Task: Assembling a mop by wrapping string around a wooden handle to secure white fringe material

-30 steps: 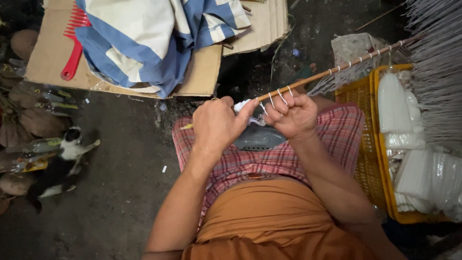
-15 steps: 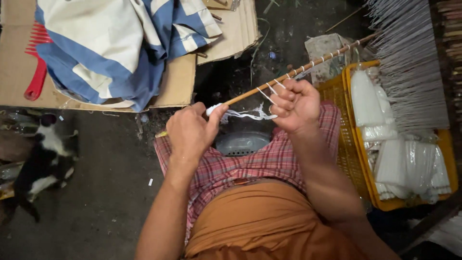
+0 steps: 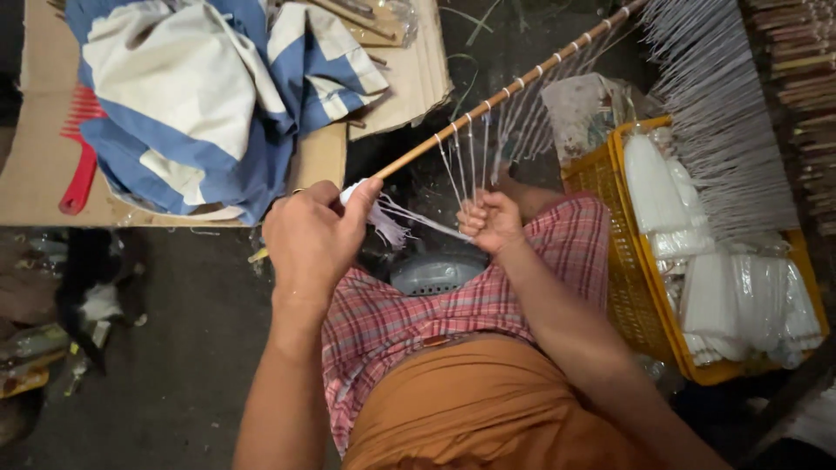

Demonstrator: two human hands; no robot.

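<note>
We close our left hand (image 3: 312,239) around the lower end of a thin bamboo stick (image 3: 505,91), pinching a small bundle of white threads (image 3: 383,222) against it. The stick runs up and away from this grip, over our right hand. Our right hand (image 3: 492,222) is closed on thread strands (image 3: 461,161) hanging from the stick directly above it. Right of the right hand sits a yellow basket (image 3: 610,252) of white packets. Beyond the left hand lies a blue-and-white cloth (image 3: 200,96) on cardboard (image 3: 39,157).
</note>
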